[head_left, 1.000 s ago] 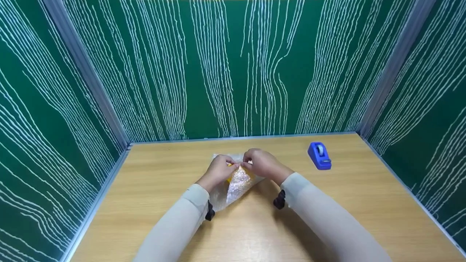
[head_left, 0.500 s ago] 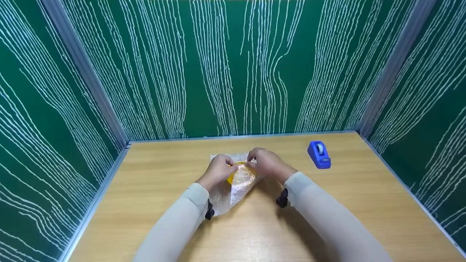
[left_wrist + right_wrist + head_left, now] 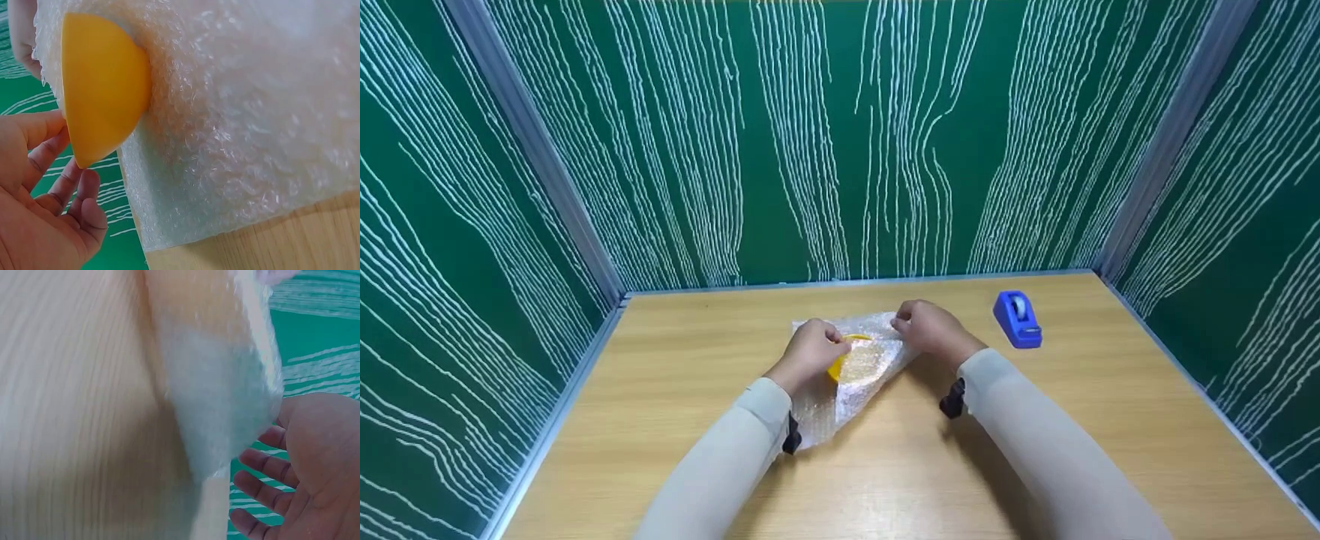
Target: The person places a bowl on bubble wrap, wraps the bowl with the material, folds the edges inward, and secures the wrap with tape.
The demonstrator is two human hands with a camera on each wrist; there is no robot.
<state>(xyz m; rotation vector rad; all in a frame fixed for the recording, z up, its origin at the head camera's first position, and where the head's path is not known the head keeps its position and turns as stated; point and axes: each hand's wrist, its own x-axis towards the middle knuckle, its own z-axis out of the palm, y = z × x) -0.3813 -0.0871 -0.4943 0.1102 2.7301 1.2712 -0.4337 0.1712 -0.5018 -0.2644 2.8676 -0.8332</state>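
Note:
A yellow bowl [image 3: 104, 87] sits within a sheet of bubble wrap [image 3: 814, 409], one flap folded over it. In the left wrist view, the bowl's smooth outside shows on the open side of the wrap. My left hand [image 3: 808, 351] pinches the bowl's rim, thumb and fingertips right at its edge. Farther right, my right hand [image 3: 934, 330] pinches the edge of the bubble wrap near its far right corner. In the right wrist view the thumb and index finger of that right hand [image 3: 315, 461] meet the wrap's edge, their tips partly hidden behind it; the other fingers are spread loosely.
A blue tape dispenser [image 3: 1018, 321] with a roll of tape stands at the back right of the wooden table [image 3: 660, 420]. Green panels [image 3: 885, 150] with white wavy lines enclose the back and both sides, with grey posts [image 3: 536, 142] at the corners.
My right hand has moved right, away from the left hand and the bowl's rim, out along the wrap's edge. More yellow rim shows between the hands. My left hand has stayed nearly in place.

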